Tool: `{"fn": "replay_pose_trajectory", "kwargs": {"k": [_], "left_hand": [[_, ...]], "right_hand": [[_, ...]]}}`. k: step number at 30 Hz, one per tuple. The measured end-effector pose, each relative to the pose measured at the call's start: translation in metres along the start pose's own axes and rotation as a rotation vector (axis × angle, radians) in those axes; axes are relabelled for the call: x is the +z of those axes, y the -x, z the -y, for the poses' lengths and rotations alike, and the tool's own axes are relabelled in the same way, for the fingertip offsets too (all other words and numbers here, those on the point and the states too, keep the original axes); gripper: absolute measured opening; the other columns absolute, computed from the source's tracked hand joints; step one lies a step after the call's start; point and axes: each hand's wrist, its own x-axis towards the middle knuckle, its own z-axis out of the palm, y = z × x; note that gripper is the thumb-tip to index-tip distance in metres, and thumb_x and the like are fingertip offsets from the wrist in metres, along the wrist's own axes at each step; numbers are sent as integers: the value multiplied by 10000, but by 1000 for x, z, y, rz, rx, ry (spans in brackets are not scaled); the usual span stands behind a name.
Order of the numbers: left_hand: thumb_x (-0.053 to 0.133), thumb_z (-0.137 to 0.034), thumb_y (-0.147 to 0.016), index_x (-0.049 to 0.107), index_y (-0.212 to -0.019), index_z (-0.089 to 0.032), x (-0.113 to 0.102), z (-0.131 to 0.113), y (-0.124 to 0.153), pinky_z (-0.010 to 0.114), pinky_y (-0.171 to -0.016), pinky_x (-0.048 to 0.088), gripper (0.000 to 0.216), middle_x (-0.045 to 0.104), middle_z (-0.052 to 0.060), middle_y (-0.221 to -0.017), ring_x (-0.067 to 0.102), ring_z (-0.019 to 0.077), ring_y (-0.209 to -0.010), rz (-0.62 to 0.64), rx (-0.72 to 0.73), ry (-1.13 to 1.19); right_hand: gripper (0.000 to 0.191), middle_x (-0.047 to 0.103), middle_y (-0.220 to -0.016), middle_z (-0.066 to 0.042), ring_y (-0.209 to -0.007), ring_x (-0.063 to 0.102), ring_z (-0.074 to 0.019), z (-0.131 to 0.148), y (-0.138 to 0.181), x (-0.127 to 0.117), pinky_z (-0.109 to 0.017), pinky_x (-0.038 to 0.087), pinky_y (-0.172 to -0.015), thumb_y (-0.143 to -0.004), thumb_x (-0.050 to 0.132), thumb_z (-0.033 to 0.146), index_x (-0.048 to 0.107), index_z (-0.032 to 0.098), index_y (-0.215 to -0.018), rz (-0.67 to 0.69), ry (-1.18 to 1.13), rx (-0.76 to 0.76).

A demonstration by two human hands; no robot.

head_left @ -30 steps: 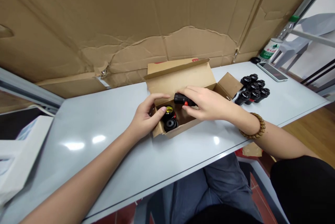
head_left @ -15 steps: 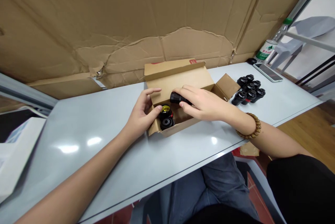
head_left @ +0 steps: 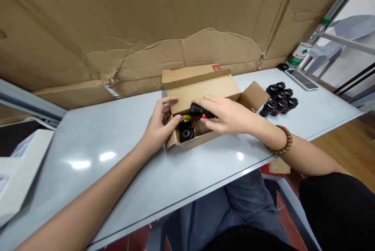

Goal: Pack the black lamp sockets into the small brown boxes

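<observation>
My right hand (head_left: 224, 114) is closed around a black flashlight (head_left: 197, 110) with a red button, tilted nearly level over the open cardboard box (head_left: 202, 139). The flashlight's far end is hidden under my palm. At the box's left end is my left hand (head_left: 162, 122), thumb and forefinger apart, with the thumb over the rim. Close to that thumb, an upright flashlight with a yellow-ringed top (head_left: 185, 119) stands inside the box. A second black flashlight (head_left: 186, 135) stands in the near left corner.
Several black flashlights (head_left: 279, 100) stand grouped right of the box, beyond its side flap (head_left: 255, 95). Farther back are a phone (head_left: 301, 79), a water bottle (head_left: 300, 53) and a small black object (head_left: 283, 67). A white box (head_left: 26, 173) lies at left. Cardboard (head_left: 187, 20) lines the back.
The flashlight in my right hand has turned slightly, and its red button now shows by my fingertips. My left hand has barely moved. The view has shifted a little.
</observation>
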Motion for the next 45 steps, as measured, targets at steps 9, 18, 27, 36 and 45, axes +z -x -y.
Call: {"fn": "replay_pose_trajectory", "kwargs": {"k": [9, 18, 27, 36, 45], "left_hand": [[739, -542, -1062, 498, -1484, -277, 0, 5, 1, 473, -1057, 649, 553, 726, 140, -1444, 765, 315, -1284, 23, 15, 21], [738, -546, -1071, 488, -1485, -278, 1, 4, 1, 465, -1075, 643, 552, 718, 137, -1472, 763, 305, -1282, 18, 20, 30], [730, -550, -1067, 487, -1490, -274, 1, 3, 2, 475, -1061, 643, 561, 726, 137, -1450, 763, 305, -1258, 21, -8, 33], [728, -556, -1069, 487, -1482, -273, 2, 2, 2, 417, -952, 653, 555, 776, 90, -1248, 787, 262, -1057, 27, -26, 37], [714, -539, -1072, 483, -1487, -276, 1, 1, 2, 418, -951, 651, 543, 778, 103, -1302, 794, 272, -1094, 30, -41, 32]], "right_hand": [[426, 719, -1287, -173, -1185, 684, -327, 5, 1, -5, -482, 576, -1045, -1132, 463, 351, 624, 153, -1473, 18, -57, 92], [510, 715, -1253, -165, -1113, 701, -317, 6, 1, -6, -458, 579, -981, -1147, 440, 351, 598, 152, -1589, 75, -21, 128], [334, 752, -1175, -158, -1058, 692, -306, 3, -1, -3, -432, 570, -936, -1099, 527, 287, 689, 160, -1363, 66, -7, 93], [366, 755, -1289, -192, -1139, 709, -332, 4, 0, -3, -477, 570, -1002, -1093, 517, 322, 678, 148, -1372, 45, -60, 101], [444, 746, -1230, -171, -1144, 704, -332, 6, 0, -7, -492, 576, -1012, -1137, 414, 351, 670, 159, -1444, 83, -41, 124]]}}
